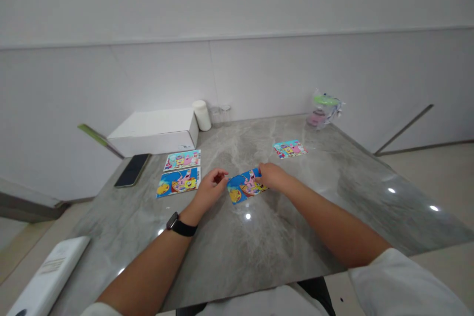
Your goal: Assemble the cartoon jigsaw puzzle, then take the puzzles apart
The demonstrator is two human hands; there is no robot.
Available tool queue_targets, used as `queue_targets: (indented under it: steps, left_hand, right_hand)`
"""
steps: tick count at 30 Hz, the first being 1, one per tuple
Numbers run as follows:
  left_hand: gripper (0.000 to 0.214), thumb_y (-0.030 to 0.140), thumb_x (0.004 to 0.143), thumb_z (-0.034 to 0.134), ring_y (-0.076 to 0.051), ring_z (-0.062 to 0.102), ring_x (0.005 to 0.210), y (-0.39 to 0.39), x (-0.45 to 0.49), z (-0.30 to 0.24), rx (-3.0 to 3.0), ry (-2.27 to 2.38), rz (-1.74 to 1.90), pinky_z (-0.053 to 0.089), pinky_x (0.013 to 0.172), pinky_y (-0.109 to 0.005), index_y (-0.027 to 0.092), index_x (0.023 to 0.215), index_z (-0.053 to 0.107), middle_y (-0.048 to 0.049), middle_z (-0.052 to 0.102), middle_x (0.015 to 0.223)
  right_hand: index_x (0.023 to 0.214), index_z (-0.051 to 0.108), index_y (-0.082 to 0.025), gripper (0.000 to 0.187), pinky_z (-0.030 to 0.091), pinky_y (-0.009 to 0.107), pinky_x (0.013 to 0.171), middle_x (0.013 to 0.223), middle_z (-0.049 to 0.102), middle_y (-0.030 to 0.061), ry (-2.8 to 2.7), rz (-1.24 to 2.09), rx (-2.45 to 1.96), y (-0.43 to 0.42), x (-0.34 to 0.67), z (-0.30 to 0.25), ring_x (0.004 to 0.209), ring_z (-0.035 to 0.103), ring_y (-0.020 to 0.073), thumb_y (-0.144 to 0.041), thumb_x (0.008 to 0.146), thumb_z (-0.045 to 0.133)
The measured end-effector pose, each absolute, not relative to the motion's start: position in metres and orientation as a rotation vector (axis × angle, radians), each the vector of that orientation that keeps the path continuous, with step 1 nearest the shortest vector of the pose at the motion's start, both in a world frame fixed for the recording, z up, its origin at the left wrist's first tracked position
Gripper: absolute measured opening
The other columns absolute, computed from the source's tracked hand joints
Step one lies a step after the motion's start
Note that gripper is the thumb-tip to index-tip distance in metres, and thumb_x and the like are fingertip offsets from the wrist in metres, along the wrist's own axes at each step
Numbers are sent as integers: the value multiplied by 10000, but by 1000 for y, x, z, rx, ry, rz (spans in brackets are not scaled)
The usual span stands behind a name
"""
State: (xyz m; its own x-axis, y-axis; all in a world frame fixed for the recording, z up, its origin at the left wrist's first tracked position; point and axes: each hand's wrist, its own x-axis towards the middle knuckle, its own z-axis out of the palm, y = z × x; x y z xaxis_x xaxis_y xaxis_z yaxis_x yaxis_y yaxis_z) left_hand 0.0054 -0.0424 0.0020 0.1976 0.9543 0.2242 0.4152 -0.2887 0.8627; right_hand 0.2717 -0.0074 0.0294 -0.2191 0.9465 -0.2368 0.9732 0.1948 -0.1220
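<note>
A blue cartoon card [242, 186] lies at a slant in the middle of the grey marbled table [237, 252]. My right hand [271, 176] grips its right edge, thumb and fingers closed on it. At the card's left corner is my left hand [214, 185], its fingers curled but apart, with nothing visible in them; whether a fingertip touches the corner I cannot tell. Left of that hand lies a second blue card [178, 182], below a light-blue cartoon card [182, 160]. Another light-blue card [290, 149] rests farther back on the right.
A black phone [132, 170] lies at the left, before a white box [155, 128]. Beside the box stand a white canister [202, 115] and clear glasses [225, 114]. A plastic bag with coloured items [323, 109] sits at the back right; a white device [50, 274] is front left.
</note>
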Motion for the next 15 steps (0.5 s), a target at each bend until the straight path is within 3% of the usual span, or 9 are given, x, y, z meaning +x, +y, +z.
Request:
queue_targets:
  steps: [3, 8, 15]
  left_hand:
    - [316, 320, 887, 675, -227, 635, 975, -38, 6, 16, 2096, 1399, 921, 525, 892, -379, 191, 1175, 658, -78, 675, 1080]
    - [611, 432, 776, 858, -343, 619, 1208, -31, 30, 35, 2353, 1536, 455, 502, 1039, -457, 140, 1259, 623, -176, 645, 1291]
    - [707, 530, 696, 902, -359, 665, 1099, -20, 52, 45, 2370, 1622, -25, 533, 898, -410, 132, 1220, 643, -186, 668, 1231]
  right_hand:
    - [1278, 696, -130, 504, 523, 345, 902, 1282, 720, 218, 2396, -317, 1830, 9, 266, 38, 1166, 704, 336, -450, 891, 745]
    - [1301, 728, -181, 616, 528, 341, 930, 1313, 717, 177, 2523, -407, 1510, 35, 254, 49, 1172, 701, 335, -351, 733, 894]
    - [1196, 750, -166, 539, 537, 364, 857, 1209, 740, 186, 2532, -254, 1361, 39, 236, 37, 1104, 712, 360, -373, 717, 884]
